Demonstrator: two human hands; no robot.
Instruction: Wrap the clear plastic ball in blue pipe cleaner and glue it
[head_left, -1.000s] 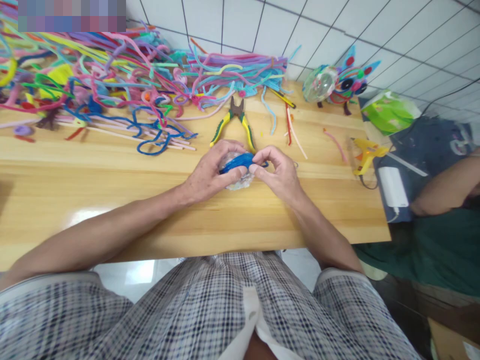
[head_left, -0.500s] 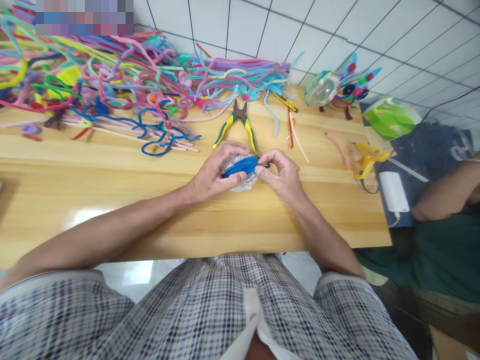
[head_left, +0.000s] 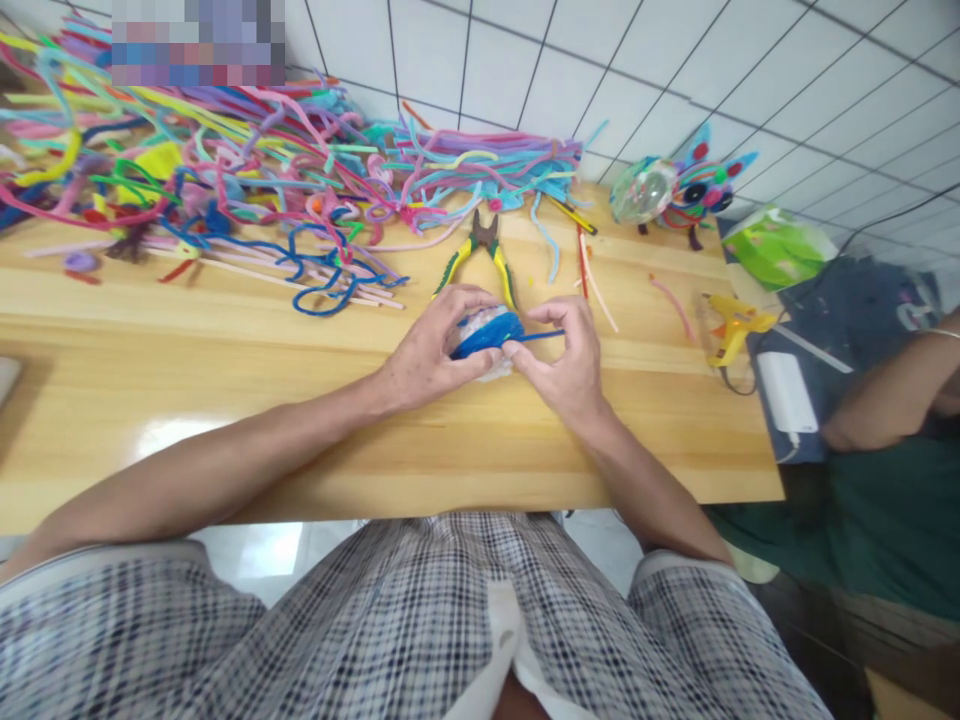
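Note:
My left hand [head_left: 431, 350] is closed around a rounded, clear, crinkled plastic piece [head_left: 480, 328], its thumb in front and its fingers behind. A blue pipe cleaner [head_left: 491, 333] is wound in a band across that piece. Its loose end sticks out to the right, into the curled fingers of my right hand [head_left: 566, 350]. The right thumb tip rests against the blue band, while the index finger bends above the loose end. Just beyond both hands lie yellow-and-green pliers [head_left: 486, 235] with their jaws pointing away; the handle ends are partly hidden behind my left fingers.
Piles of coloured pipe cleaners [head_left: 247, 180] cover the table's back left. A yellow cutter [head_left: 574, 215], a decorated plastic-bottle animal [head_left: 675, 190], a yellow glue gun [head_left: 733, 325] and a white box [head_left: 786, 390] are toward the right. Another person's arm [head_left: 892, 390] is at the right edge.
The plastic piece has turned in my left hand, and the blue band sits lower. My right fingers have spread from a pinch, and the loose blue end now shows between them.

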